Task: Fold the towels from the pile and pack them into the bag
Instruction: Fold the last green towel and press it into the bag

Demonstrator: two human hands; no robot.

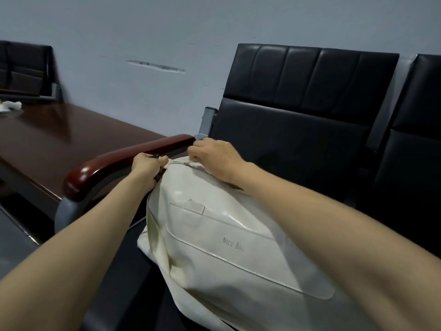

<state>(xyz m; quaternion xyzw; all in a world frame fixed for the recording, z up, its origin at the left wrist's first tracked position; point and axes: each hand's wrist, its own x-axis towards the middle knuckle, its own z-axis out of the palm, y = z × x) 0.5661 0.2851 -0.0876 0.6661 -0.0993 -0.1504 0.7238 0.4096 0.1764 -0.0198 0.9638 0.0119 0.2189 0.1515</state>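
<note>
L hand [148, 166] fisted tight on top left corner of bag [214, 254], thumb laid over top, small dark tab [156, 156] poking out betw thumb & fingers. R hand [216, 156] just right of it, knuckles up, fingers curled down, tips pinched on zip [188, 164] along bag's top edge; puller itself hidden under fingers. Hands close, not touching, short run of metal zip betw them. Both forearms bare, reaching in from near edge, R forearm lying across bag's top right. Bag cream-white, bulging, glossy clear panel on front w/ "NOCO BAG" printed, small flap pocket above that; sitting on seat of black padded chair [298, 130], top end toward far left of seat. Contents not visible. Red-brown wooden armrest [114, 163] just left of & behind L hand, on grey metal frame. 2nd black chair [417, 151] right beside first, at right edge. Dark brown glossy table [59, 139] left of armrest, running to far left; white crumpled stuff [10, 105] on its far left end, too small to tell what. Another dark chair [23, 68] beyond table at far left. Grey-blue wall [143, 32] behind all, long scrape mark [155, 65] in paint.
</note>
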